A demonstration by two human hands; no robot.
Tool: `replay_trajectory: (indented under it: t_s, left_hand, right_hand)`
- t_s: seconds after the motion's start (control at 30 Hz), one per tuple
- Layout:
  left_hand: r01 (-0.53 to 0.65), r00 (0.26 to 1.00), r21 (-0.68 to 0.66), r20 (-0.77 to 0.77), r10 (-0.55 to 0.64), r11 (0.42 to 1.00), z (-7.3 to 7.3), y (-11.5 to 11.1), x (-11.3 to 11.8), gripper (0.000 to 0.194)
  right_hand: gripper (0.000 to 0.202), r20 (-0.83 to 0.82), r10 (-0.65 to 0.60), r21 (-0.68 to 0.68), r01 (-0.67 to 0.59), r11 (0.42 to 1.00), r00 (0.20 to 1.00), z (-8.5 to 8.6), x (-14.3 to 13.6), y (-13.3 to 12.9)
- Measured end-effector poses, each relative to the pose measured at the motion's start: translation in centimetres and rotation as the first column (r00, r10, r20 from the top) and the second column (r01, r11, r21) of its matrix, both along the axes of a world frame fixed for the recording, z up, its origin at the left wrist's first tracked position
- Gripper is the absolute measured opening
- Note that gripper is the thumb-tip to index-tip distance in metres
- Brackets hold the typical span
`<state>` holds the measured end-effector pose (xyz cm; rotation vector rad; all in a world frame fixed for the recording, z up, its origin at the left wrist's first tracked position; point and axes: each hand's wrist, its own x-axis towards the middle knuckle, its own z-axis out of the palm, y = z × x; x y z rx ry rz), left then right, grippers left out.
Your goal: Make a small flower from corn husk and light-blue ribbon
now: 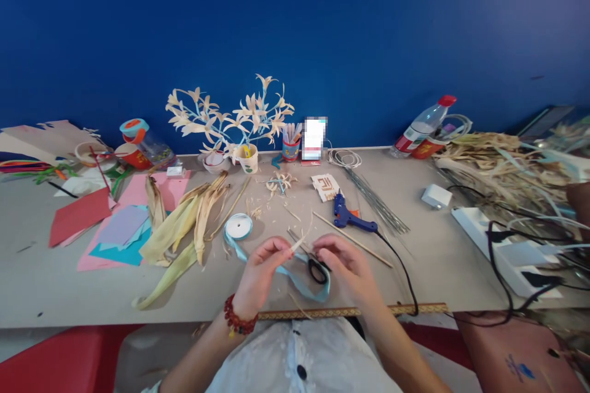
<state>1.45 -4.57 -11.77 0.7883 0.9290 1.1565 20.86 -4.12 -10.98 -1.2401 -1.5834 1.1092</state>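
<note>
My left hand [265,270], with a red bead bracelet at its wrist, pinches a thin pale husk strip [302,238] between thumb and fingertips. My right hand [345,264] is closed at the fingertips just right of it; what it grips, if anything, is too small to make out. Beneath and between the hands lie black-handled scissors [318,271] on the table. A light blue ribbon [299,285] runs from its white spool [238,226] and loops under the scissors. Dried corn husks [184,230] lie to the left.
A blue glue gun [353,216] with a black cord lies right of centre, near a wooden stick [357,241] and wires [375,199]. Husk flowers in a cup [249,163] stand at the back. A power strip [488,252] and tangled cables occupy the right.
</note>
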Motion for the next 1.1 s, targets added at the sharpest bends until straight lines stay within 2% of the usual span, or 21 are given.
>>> replay_trajectory:
  t_s: [0.03, 0.1, 0.23, 0.33, 0.4, 0.53, 0.6, 0.73, 0.83, 0.9, 0.97, 1.1]
  left_hand:
    - [0.017, 1.000, -0.001, -0.019, -0.017, 1.000, 0.1, -0.1, 0.2, 0.012]
    - [0.063, 0.997, -0.001, -0.050, -0.063, 0.998, 0.3, -0.3, 0.3, 0.014]
    - [0.124, 0.989, -0.002, -0.087, -0.123, 0.992, 0.4, -0.8, -0.5, 0.023]
    - [0.126, 0.989, 0.010, -0.085, -0.124, 0.992, 0.2, -1.1, -1.1, 0.032]
    - [0.153, 0.983, 0.043, -0.109, -0.147, 0.987, 0.3, -1.0, -1.2, 0.026]
    - [0.235, 0.951, 0.141, -0.236, -0.198, 0.962, 0.6, -0.5, -1.0, 0.020]
    - [0.288, 0.932, 0.140, -0.270, -0.244, 0.947, 0.7, -0.3, -1.0, 0.021]
    - [0.308, 0.934, 0.041, -0.202, -0.294, 0.950, 0.7, -0.5, -1.2, 0.021]
    - [0.207, 0.969, 0.055, -0.151, -0.197, 0.977, 0.5, -0.8, -1.7, 0.016]
    - [0.128, 0.987, 0.091, -0.108, -0.118, 0.988, 0.3, -0.7, -2.1, 0.014]
    - [0.062, 0.997, 0.094, -0.058, -0.056, 0.994, -0.1, -0.5, -2.4, 0.012]
    - [-0.021, 1.000, -0.016, 0.012, 0.021, 1.000, -1.1, 0.2, -1.9, 0.013]
  right_hand:
    - [0.019, -0.116, 0.040, -0.063, -0.047, 0.997, 0.992, 0.3, -1.2, 0.1]
    - [0.020, -0.274, 0.032, -0.121, -0.067, 0.990, 0.961, 0.6, -2.9, 0.4]
    - [0.024, -0.449, -0.040, -0.221, -0.068, 0.973, 0.893, 0.0, -3.5, 1.2]
    - [0.025, -0.508, -0.078, -0.296, -0.088, 0.951, 0.858, -0.5, -2.9, 1.5]
    - [0.025, -0.525, -0.086, -0.319, -0.102, 0.942, 0.847, -0.6, -2.7, 1.5]
    - [0.026, -0.509, -0.059, -0.315, -0.122, 0.941, 0.859, -0.5, -3.0, 1.6]
    - [0.027, -0.474, -0.013, -0.300, -0.148, 0.942, 0.881, -0.3, -3.1, 1.8]
    - [0.031, -0.309, 0.090, -0.218, -0.163, 0.962, 0.947, 0.1, -2.4, 2.1]
    - [0.030, 0.029, 0.075, -0.088, -0.072, 0.993, 0.997, 0.0, -0.6, 1.9]
    - [0.026, 0.348, 0.107, -0.041, -0.099, 0.994, 0.931, -0.4, 0.7, 1.2]
    - [0.022, 0.561, 0.144, -0.033, -0.152, 0.988, 0.815, -1.1, 1.8, 0.4]
    - [0.015, 0.753, 0.113, -0.009, -0.162, 0.987, 0.648, -2.5, 2.3, -0.8]
